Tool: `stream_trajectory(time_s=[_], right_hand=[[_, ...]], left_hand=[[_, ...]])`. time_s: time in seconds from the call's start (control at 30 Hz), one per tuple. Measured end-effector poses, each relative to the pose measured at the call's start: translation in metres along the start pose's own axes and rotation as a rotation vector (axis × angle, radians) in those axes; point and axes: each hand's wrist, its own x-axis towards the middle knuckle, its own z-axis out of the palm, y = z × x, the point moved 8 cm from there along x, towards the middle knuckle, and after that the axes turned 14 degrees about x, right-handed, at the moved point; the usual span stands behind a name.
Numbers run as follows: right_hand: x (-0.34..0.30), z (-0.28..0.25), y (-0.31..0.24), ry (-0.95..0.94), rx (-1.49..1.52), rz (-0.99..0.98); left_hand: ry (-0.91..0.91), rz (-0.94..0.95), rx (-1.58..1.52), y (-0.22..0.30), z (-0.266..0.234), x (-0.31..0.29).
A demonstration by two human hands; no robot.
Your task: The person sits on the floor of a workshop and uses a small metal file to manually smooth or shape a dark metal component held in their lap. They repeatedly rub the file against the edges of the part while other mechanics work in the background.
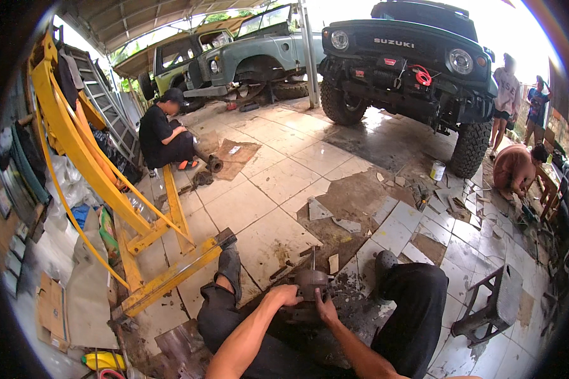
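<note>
Between my knees, low in the middle, is a dark brownish metal car part (311, 278) with a rounded housing and a thin rod standing up from its far side. My left hand (283, 295) is closed on its left edge, fingers curled. On the right side, my right hand (326, 309) grips the same part with its thumb along the face. The underside of the part and some fingertips are hidden. Dark, oily floor surrounds it, and a few small metal pieces (278, 271) lie just beyond on the left.
A yellow engine hoist (139, 243) stands at left, its leg reaching near my left foot. A black plastic stool (496, 303) is at right. Broken tiles (406, 216) litter the floor ahead. A dark off-road vehicle (398, 63) stands beyond. One person (158, 136) crouches far left; others are at right.
</note>
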Motion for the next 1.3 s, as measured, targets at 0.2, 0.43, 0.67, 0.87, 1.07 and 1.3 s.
stream_trajectory(time_s=[0.2,0.43,0.67,0.87,1.07,1.3], right_hand=[[0.043,-0.021,0.041,-0.024,0.066,0.112],[0.016,-0.004,0.017,-0.037,-0.039,0.080],[0.028,-0.011,0.031,-0.019,0.034,0.165],[0.026,-0.016,0.022,-0.036,0.179,0.093],[0.011,-0.012,0.010,-0.074,-0.036,0.157],[0.001,-0.014,-0.008,-0.071,0.007,0.129]], left_hand=[[-0.011,0.032,-0.007,0.008,-0.001,0.009],[-0.037,-0.027,0.013,-0.006,0.009,0.008],[-0.026,0.003,-0.001,0.000,0.006,0.005],[-0.030,-0.023,-0.005,0.005,-0.006,-0.002],[-0.072,-0.037,0.012,0.003,-0.001,-0.002],[-0.057,-0.030,0.041,0.000,0.005,0.006]])
